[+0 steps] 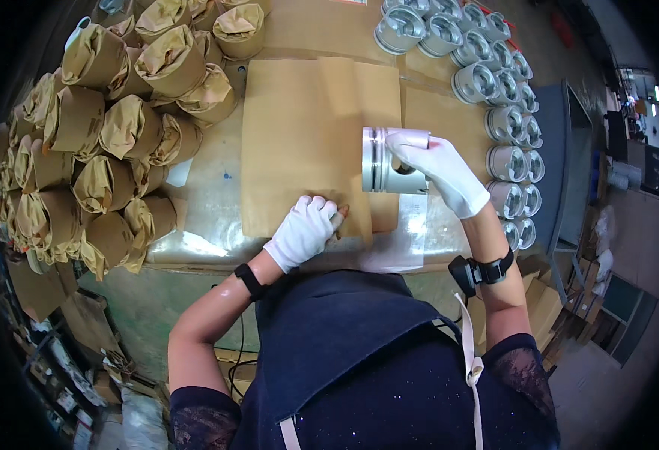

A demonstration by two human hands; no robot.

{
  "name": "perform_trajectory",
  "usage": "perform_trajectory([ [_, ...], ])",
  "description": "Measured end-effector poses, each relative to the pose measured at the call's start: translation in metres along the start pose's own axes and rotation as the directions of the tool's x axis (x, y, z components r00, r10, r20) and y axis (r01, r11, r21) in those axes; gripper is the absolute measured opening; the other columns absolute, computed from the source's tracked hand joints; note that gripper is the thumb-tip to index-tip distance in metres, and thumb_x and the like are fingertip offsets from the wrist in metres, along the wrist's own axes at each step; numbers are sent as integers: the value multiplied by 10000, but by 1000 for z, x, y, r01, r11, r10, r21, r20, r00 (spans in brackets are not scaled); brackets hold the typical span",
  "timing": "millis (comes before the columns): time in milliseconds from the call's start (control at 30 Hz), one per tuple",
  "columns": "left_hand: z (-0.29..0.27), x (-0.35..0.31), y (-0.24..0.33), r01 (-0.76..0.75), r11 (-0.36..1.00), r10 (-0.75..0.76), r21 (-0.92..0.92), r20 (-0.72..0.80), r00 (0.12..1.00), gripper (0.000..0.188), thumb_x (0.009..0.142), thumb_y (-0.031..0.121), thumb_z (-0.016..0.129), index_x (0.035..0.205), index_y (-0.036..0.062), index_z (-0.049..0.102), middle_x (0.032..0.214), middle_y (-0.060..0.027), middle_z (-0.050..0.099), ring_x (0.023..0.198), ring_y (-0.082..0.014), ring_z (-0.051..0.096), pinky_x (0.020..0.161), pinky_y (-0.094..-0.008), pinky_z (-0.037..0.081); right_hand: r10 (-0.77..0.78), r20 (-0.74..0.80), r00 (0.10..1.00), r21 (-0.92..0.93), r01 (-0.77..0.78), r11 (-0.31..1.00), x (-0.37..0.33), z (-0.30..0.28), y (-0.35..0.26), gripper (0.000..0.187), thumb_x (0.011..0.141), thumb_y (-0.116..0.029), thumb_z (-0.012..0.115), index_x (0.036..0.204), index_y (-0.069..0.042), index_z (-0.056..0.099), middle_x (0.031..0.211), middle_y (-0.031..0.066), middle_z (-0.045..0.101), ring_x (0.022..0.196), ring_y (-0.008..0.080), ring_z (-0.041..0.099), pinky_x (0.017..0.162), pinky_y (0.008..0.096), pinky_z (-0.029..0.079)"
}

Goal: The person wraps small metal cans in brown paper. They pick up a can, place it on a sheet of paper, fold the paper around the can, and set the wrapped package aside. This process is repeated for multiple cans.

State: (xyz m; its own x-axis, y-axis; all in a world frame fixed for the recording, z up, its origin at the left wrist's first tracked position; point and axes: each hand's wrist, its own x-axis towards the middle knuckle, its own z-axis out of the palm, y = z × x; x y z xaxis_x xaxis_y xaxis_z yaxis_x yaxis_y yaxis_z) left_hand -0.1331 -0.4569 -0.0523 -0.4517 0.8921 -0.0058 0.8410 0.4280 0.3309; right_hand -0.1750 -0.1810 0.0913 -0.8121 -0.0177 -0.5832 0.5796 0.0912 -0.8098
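My right hand (438, 169), in a white glove, grips a silvery metal piston (378, 161). The piston lies sideways in the air over the right part of a stack of brown paper sheets (284, 135), its ring grooves toward the left. My left hand (307, 231), also gloved, is closed at the near edge of the paper, fingers curled on the sheet there. Its bare fingertips show beside a paper strip that looks lifted and slightly blurred. Part of the left fingers' grip is hidden.
Many paper-wrapped pistons (82, 120) are stacked along the table's left side. Bare pistons (506, 124) stand in rows along the right edge. A clear plastic sheet (213, 187) covers the table. A grey metal cabinet (562, 157) stands beyond the right side.
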Motion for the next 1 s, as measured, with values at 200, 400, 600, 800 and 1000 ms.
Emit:
perform_trajectory([
  [200, -2, 3, -11, -77, 995, 72, -63, -78, 994, 365, 987, 255, 569, 1314, 150, 692, 980, -66, 627, 929, -256, 618, 845, -393, 502, 6, 67, 998, -16, -5, 1000, -23, -4, -22, 439, 966, -255, 762, 1315, 5, 710, 1130, -7, 731, 1018, 75, 646, 951, 267, 522],
  [400, 24, 18, 17, 3, 971, -54, -239, -209, 977, 294, 1009, 225, 574, 1276, 142, 664, 1032, -116, 647, 891, -287, 620, 796, -382, 544, 93, 187, 978, 106, -114, 988, 12, 37, 12, 328, 980, -267, 740, 1200, -24, 745, 1058, -15, 725, 957, 79, 638, 872, 266, 526],
  [600, -14, -39, 5, 93, 973, -133, -209, -188, 973, 364, 956, 164, 627, 1300, 42, 622, 1120, -150, 643, 1038, -329, 665, 939, -442, 567, 248, 202, 948, 159, -281, 946, 57, 68, 74, 492, 1004, -496, 662, 1315, -120, 723, 1170, 8, 723, 1053, 142, 636, 899, 321, 524],
  [800, -77, 51, -58, 85, 992, -123, -97, -519, 846, 335, 887, 64, 662, 1222, 62, 643, 1121, -176, 707, 1007, -374, 700, 892, -465, 581, -436, -62, 898, -983, 22, 184, 47, 50, -11, 414, 826, -558, 762, 727, -156, 745, 773, 81, 716, 804, 341, 692, 802, 457, 542],
  [1000, -113, 129, -125, 304, 948, -319, -99, -291, 902, 354, 826, 292, 756, 1069, 66, 635, 965, -174, 694, 948, -372, 691, 839, -479, 552, -532, 327, 781, -929, 368, -31, 101, 44, -20, 735, 635, -551, 878, 1156, -80, 662, 989, 131, 724, 987, 326, 696, 988, 462, 470],
])
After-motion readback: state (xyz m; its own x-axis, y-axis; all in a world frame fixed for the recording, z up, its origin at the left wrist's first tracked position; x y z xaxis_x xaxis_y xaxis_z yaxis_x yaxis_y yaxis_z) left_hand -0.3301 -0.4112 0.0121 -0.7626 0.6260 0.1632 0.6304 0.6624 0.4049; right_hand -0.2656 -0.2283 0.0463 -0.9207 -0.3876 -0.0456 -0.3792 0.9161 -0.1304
